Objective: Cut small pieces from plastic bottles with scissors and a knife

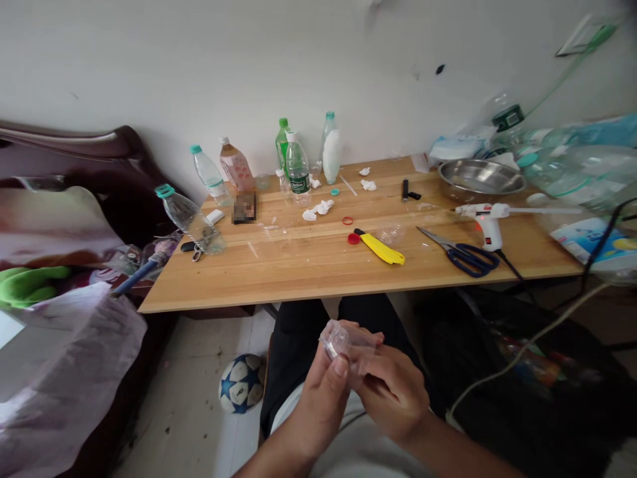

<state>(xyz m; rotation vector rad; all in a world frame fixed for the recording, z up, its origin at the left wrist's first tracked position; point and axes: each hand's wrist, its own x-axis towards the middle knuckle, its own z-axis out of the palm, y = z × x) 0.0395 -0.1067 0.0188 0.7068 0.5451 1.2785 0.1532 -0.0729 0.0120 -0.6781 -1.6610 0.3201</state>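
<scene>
Clear plastic piece (pixel 343 342) sits pinched between both hands over the lap: left hand (pixel 323 392) and right hand (pixel 393 392) clamp it together. Beyond, the bench (pixel 298 265) carries one yellow knife (pixel 382 249), one scissors (pixel 462 255), one glue gun (pixel 485 219).

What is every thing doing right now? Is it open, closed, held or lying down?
Clear plastic piece: held by both hands.
Left hand: gripping the piece.
Right hand: gripping the piece.
Scissors: lying flat, blades shut.
Yellow knife: lying flat.
Glue gun: standing, light glowing.
Teal-capped bottle: tipped over, capped.
Steel bowl: upright.
</scene>
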